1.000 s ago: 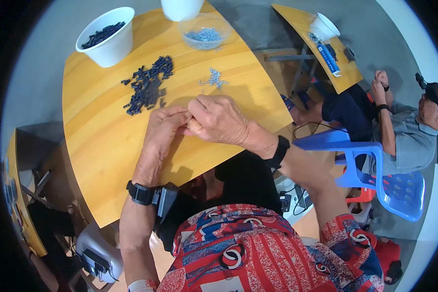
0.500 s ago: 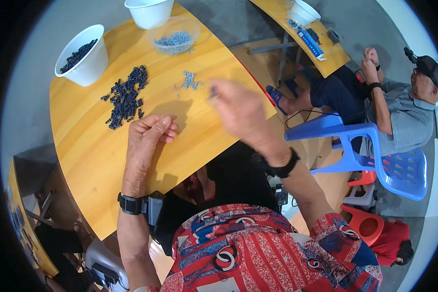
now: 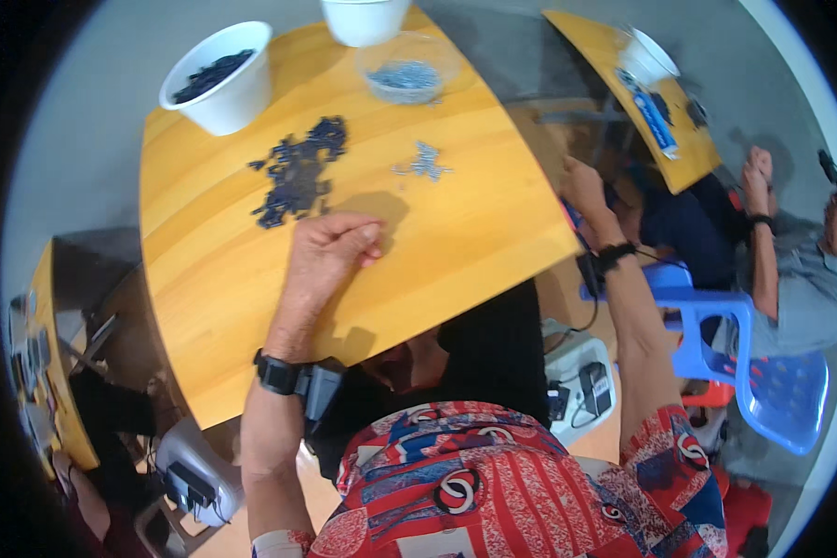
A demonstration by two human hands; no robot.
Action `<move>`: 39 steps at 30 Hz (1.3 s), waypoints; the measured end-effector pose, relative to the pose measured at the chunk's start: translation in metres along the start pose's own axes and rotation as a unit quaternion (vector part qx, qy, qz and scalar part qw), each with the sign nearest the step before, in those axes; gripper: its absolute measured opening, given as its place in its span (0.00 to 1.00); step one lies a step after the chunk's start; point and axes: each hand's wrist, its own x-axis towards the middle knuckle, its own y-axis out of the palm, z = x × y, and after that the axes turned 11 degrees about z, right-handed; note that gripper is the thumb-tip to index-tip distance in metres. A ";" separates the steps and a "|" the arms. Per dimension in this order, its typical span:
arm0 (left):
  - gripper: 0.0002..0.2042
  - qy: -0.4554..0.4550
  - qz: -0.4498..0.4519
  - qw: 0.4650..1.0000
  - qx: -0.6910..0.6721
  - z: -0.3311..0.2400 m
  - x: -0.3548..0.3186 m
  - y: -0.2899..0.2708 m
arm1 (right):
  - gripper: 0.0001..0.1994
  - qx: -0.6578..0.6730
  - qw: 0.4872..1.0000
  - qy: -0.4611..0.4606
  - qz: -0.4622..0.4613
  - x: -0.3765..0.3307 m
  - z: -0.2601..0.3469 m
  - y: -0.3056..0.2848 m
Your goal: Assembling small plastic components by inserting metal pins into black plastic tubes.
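My left hand (image 3: 337, 249) rests low over the wooden table, thumb pressed against curled fingers. Whatever lies in that pinch, if anything, is hidden. Just beyond its knuckles spreads a pile of small dark blue tube-like pieces (image 3: 298, 177). To the right of the pile lies a small heap of silvery metal pieces, like screws or pins (image 3: 426, 161). My right hand (image 3: 588, 191) is out past the table's right edge, slightly blurred, its fingers bent inward. Anything in them cannot be made out.
A white tub (image 3: 242, 98) of dark pieces and another white tub (image 3: 367, 23) stand at the table's far side. Beside them is a clear bowl (image 3: 407, 79) of metal pieces. A person (image 3: 790, 260) sits at right by a blue plastic chair (image 3: 781, 372) and a second table (image 3: 586, 46).
My right hand has swung right, from above the table to beyond its edge; it had a small dark piece at its fingertips. My left hand stays pinched, and the view has shifted.
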 end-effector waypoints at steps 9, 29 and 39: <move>0.07 -0.004 0.074 0.997 0.019 0.003 0.003 0.002 | 0.13 0.417 0.906 -0.007 0.079 -0.035 0.110 -0.115; 0.05 0.136 0.206 0.954 0.170 0.003 0.005 0.002 | 0.03 0.087 0.891 -0.433 0.099 0.040 0.340 -0.034; 0.04 0.045 0.045 0.998 -0.022 0.001 0.010 0.001 | 0.06 0.286 0.906 -0.254 0.183 0.018 0.313 -0.063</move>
